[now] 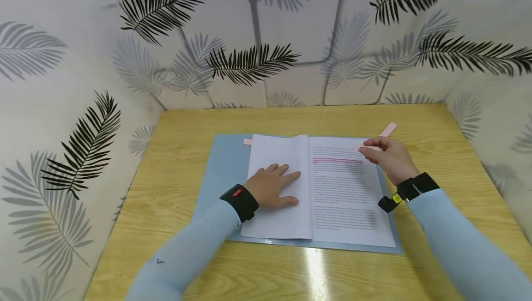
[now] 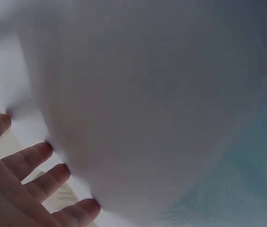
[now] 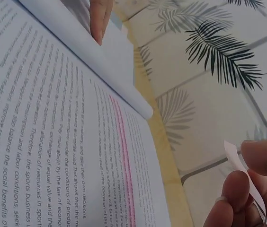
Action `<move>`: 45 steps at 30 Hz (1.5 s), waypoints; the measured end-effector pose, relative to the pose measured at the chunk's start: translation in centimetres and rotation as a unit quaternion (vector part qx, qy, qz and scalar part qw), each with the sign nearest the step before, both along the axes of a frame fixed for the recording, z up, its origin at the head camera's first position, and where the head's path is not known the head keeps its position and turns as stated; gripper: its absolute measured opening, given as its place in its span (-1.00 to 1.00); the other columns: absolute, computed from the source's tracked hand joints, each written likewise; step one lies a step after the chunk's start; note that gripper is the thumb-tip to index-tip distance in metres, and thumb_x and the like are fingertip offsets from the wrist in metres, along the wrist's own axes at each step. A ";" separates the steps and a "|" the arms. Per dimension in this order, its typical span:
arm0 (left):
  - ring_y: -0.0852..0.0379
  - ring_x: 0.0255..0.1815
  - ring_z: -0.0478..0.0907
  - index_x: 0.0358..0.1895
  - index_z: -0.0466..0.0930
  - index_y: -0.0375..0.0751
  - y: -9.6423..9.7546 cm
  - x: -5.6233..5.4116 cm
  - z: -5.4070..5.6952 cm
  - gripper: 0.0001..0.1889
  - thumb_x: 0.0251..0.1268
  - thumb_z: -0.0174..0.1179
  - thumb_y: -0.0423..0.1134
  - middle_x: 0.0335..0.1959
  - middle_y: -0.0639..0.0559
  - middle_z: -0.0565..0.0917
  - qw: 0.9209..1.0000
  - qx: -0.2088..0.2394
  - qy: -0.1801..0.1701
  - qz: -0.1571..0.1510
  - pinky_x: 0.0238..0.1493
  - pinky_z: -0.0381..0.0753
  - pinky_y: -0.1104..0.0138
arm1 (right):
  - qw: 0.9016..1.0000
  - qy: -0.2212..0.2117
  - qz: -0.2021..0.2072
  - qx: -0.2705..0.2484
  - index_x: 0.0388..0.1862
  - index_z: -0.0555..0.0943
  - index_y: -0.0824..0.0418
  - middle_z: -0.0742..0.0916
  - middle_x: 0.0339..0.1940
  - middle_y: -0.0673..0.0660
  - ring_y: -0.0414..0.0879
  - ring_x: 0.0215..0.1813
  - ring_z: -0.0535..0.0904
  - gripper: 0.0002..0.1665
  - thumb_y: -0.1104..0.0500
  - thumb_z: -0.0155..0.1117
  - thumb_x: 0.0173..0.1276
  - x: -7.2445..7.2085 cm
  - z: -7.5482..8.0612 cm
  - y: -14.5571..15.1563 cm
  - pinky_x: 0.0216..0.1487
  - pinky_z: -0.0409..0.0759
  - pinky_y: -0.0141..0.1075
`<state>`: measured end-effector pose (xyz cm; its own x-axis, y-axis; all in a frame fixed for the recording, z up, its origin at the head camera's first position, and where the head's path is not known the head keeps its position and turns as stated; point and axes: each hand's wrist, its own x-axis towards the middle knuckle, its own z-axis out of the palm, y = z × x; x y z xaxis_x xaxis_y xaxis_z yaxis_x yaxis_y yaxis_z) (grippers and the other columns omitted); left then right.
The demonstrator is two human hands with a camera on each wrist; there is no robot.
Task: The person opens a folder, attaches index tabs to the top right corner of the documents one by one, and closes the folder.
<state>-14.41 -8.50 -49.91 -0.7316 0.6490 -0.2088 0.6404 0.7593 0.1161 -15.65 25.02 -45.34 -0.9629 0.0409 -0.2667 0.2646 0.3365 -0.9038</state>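
Observation:
A stapled-looking stack of white printed pages (image 1: 342,195) lies open on a blue folder (image 1: 227,162). My left hand (image 1: 272,186) rests with fingers spread on the blank turned-over page (image 1: 276,222). Between thumb and fingers, my right hand (image 1: 390,157) pinches a small pale pink sticky tab (image 3: 237,163) over the upper right edge of the printed page. A pink highlighted line (image 1: 337,160) crosses that page near the top. Another pink sticky tab (image 1: 247,142) sticks out from the left edge of the turned pages.
A pink strip (image 1: 388,129) lies on the wooden table (image 1: 166,176) just beyond the folder's upper right corner. A wall covering (image 1: 299,24) with leaf patterns borders the table at the back and sides.

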 end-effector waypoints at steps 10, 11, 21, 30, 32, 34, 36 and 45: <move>-0.14 0.30 0.22 0.53 0.03 0.15 -1.8 -1.3 -1.8 -0.04 0.11 -0.16 0.58 0.39 -0.08 0.26 0.989 -0.019 0.043 0.140 0.06 0.43 -0.19 | 0.999 -0.028 -0.028 0.033 0.16 0.46 0.29 0.58 0.01 0.22 0.11 0.01 0.47 -0.36 -0.10 0.34 0.28 -2.8 -1.6 -0.3 0.01 0.50 -0.22; -0.13 0.27 0.24 0.53 0.05 0.11 -2.0 -1.4 -2.0 -0.05 0.14 -0.17 0.56 0.36 -0.09 0.28 0.987 -0.021 0.049 0.149 0.03 0.46 -0.16 | 0.998 -0.032 -0.030 0.036 0.16 0.47 0.28 0.59 -0.01 0.21 0.09 0.00 0.47 -0.37 -0.10 0.34 0.28 -3.0 -1.8 -0.2 0.00 0.51 -0.24; -0.18 0.31 0.20 0.35 0.34 -0.08 -1.6 -1.8 -2.9 0.03 -0.01 -0.18 0.66 0.39 -0.14 0.23 0.980 0.002 0.043 0.196 0.03 0.38 -0.29 | 0.997 -0.044 -0.057 0.027 0.05 0.52 0.25 0.58 -0.21 0.07 -0.06 -0.20 0.47 -0.43 -0.06 0.43 0.20 -4.4 -3.7 -0.1 -0.25 0.50 -0.35; -0.18 0.18 0.22 0.20 0.41 -0.11 1.2 -3.5 -3.2 0.32 -0.53 -0.48 0.87 0.13 -0.07 0.35 0.955 0.000 0.004 0.295 -0.13 0.33 -0.45 | 0.995 -0.058 -0.066 0.044 0.05 0.49 0.23 0.54 -0.06 0.15 -0.02 -0.11 0.42 -0.43 -0.06 0.43 0.20 -5.2 -4.6 0.2 -0.25 0.43 -0.39; -0.20 0.17 0.21 0.19 0.41 -0.12 1.9 -3.8 -3.0 0.34 -0.57 -0.49 0.88 0.10 -0.08 0.34 0.950 -0.012 -0.006 0.313 -0.18 0.35 -0.45 | 0.995 -0.061 -0.065 0.053 0.05 0.50 0.24 0.54 -0.05 0.16 -0.01 -0.09 0.41 -0.44 -0.05 0.42 0.21 -5.5 -4.9 0.3 -0.27 0.42 -0.41; -0.23 0.21 0.18 0.20 0.40 -0.14 2.5 -4.0 -2.6 0.35 -0.58 -0.45 0.88 0.12 -0.11 0.33 0.945 -0.023 -0.017 0.327 -0.20 0.36 -0.45 | 0.994 -0.064 -0.063 0.060 0.07 0.49 0.25 0.54 -0.03 0.18 0.01 -0.07 0.41 -0.45 -0.03 0.40 0.23 -5.8 -5.2 0.5 -0.25 0.41 -0.40; -0.25 0.25 0.16 0.20 0.39 -0.15 3.0 -4.1 -2.4 0.34 -0.56 -0.40 0.88 0.14 -0.12 0.31 0.941 -0.035 -0.024 0.335 -0.20 0.35 -0.46 | 0.993 -0.067 -0.060 0.073 0.10 0.48 0.26 0.53 0.03 0.21 0.04 -0.03 0.39 -0.45 -0.02 0.36 0.27 -6.0 -5.5 0.8 -0.22 0.39 -0.37; -0.42 0.24 0.31 0.28 0.41 -0.16 5.0 -4.5 -1.8 0.41 -0.56 -0.49 0.89 0.22 -0.28 0.41 0.931 -0.094 -0.009 0.352 0.10 0.20 -0.39 | 0.990 -0.073 -0.074 0.096 0.15 0.48 0.26 0.51 0.11 0.26 0.11 0.05 0.36 -0.41 -0.05 0.35 0.28 -6.3 -6.3 1.6 -0.08 0.33 -0.22</move>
<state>-18.91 -3.45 -51.71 -0.9573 -0.0400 -0.2864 -0.0253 0.9982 -0.0549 -21.91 26.66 -51.65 -0.8939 0.2424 -0.3770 0.4478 0.4453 -0.7754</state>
